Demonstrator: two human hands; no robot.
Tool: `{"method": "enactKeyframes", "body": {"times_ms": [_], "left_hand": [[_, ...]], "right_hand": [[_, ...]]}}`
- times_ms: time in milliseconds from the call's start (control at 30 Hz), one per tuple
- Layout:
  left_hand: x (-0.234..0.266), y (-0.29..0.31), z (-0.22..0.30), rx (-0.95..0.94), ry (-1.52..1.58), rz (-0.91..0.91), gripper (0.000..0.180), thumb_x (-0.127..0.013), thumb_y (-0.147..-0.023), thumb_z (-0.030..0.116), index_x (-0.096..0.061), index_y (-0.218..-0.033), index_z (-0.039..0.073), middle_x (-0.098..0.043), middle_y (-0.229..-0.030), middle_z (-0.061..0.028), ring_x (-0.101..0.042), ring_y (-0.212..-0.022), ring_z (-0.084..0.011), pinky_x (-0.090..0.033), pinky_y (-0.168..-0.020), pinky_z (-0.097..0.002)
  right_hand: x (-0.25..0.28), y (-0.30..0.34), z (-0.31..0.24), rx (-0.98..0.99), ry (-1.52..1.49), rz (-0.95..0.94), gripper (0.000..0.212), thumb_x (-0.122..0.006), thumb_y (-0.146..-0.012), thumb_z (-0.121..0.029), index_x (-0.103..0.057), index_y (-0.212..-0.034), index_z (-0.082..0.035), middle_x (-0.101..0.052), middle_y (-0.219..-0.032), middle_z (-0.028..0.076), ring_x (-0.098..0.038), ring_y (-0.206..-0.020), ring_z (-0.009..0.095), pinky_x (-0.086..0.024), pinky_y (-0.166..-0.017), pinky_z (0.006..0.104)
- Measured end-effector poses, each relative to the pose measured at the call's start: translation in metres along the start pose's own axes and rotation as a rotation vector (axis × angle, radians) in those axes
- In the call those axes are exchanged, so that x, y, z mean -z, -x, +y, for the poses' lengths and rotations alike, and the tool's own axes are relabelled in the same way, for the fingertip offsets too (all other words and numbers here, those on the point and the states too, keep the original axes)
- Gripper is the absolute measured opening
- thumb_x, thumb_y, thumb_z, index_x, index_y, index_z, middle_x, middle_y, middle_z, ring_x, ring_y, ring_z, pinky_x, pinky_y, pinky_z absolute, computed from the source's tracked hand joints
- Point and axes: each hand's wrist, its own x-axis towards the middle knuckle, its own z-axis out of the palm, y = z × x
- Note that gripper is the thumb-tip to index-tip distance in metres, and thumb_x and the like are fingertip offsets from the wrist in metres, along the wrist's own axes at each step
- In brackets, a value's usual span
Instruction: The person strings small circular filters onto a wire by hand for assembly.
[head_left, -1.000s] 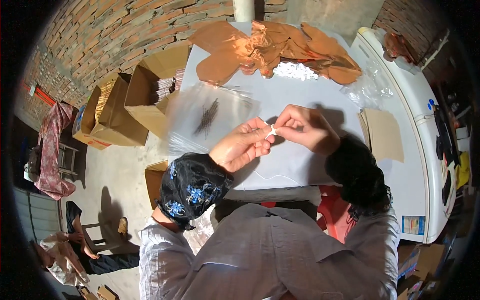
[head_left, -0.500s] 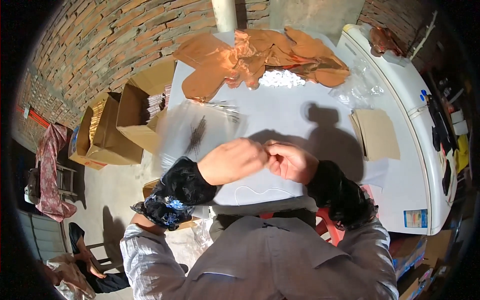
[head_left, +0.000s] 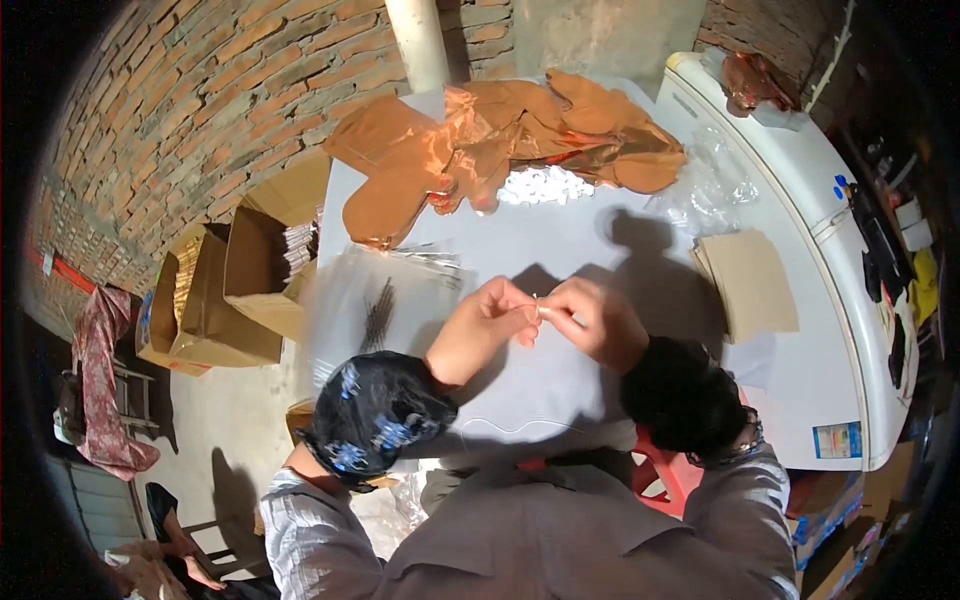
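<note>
Over the middle of the white table (head_left: 560, 245), my left hand (head_left: 485, 325) and my right hand (head_left: 602, 322) meet fingertip to fingertip. Both are closed in a pinch. A small pale bit shows between the fingertips, too tiny to name. Below the hands, a thin white string (head_left: 520, 428) lies in a loose curve near the table's front edge; whether it runs up to my fingers I cannot tell. Left of my left hand are clear plastic sheets or bags (head_left: 340, 300) with a bundle of thin dark sticks or wires (head_left: 378, 315) showing there.
Crumpled copper-coloured foil (head_left: 400, 150) spreads across the back, beside a pile of small white pieces (head_left: 545, 185). Brown card sheets (head_left: 750, 285) and clear plastic (head_left: 710, 185) lie at right, before a white fridge lying flat (head_left: 850, 330). Cardboard boxes (head_left: 262, 265) stand at left.
My left hand has turned and drawn back slightly, with its fingertips now pinched against those of my right hand. The whole view has shifted a little.
</note>
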Motion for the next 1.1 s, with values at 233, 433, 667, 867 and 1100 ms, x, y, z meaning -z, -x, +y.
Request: {"method": "enactKeyframes", "body": {"times_ms": [233,433,667,867,1100], "left_hand": [[0.028,-0.050,0.004,-1.080,-1.473,-0.431,0.019,-0.059,-0.072,0.006,-0.053,-0.090,0.003,-0.056,-0.095,-0.0081,-0.058,-0.088,-0.0267,-0.050,-0.075,-0.0352],[0.038,-0.076,0.014,-1.015,-1.564,-0.093,0.026,-0.060,-0.074,0.010,-0.057,-0.099,0.005,-0.057,-0.114,-0.0100,-0.054,-0.108,-0.0285,-0.046,-0.091,-0.0375],[0.050,-0.034,0.019,-0.703,-1.341,0.191,0.040,-0.061,-0.071,-0.006,-0.061,-0.108,0.007,-0.054,-0.122,-0.0119,-0.051,-0.115,-0.0321,-0.042,-0.096,-0.0410],[0.050,0.007,0.024,-0.680,-1.362,0.191,0.034,-0.061,-0.072,-0.003,-0.061,-0.105,0.005,-0.055,-0.118,-0.0124,-0.051,-0.115,-0.0324,-0.042,-0.096,-0.0416],[0.045,0.101,0.016,-0.568,-1.317,0.362,0.031,-0.058,-0.073,-0.008,-0.061,-0.103,0.001,-0.059,-0.110,-0.0155,-0.056,-0.103,-0.0343,-0.047,-0.085,-0.0377]], "right_hand": [[0.013,-0.017,0.054,-0.917,-1.148,-0.390,0.014,-0.061,-0.085,-0.017,-0.059,-0.088,-0.004,-0.058,-0.080,0.000,-0.053,-0.068,0.008,-0.043,-0.060,0.0190],[0.021,-0.073,0.112,-0.540,-0.607,-0.096,0.014,-0.063,-0.080,-0.015,-0.064,-0.083,-0.002,-0.060,-0.078,0.004,-0.057,-0.078,0.014,-0.046,-0.067,0.0280],[-0.025,-0.112,0.238,-0.333,0.167,0.501,0.016,-0.063,-0.077,-0.025,-0.065,-0.081,-0.010,-0.063,-0.082,0.014,-0.062,-0.076,0.029,-0.050,-0.072,0.0386],[0.022,-0.079,0.311,-0.377,-0.444,0.546,0.016,-0.064,-0.079,-0.019,-0.065,-0.079,-0.003,-0.063,-0.076,0.012,-0.061,-0.075,0.022,-0.049,-0.069,0.0349],[0.032,-0.033,0.057,-0.321,-0.174,0.079,0.019,-0.058,-0.091,-0.019,-0.063,-0.094,-0.001,-0.063,-0.085,0.002,-0.057,-0.079,0.008,-0.047,-0.070,0.0254]]}}
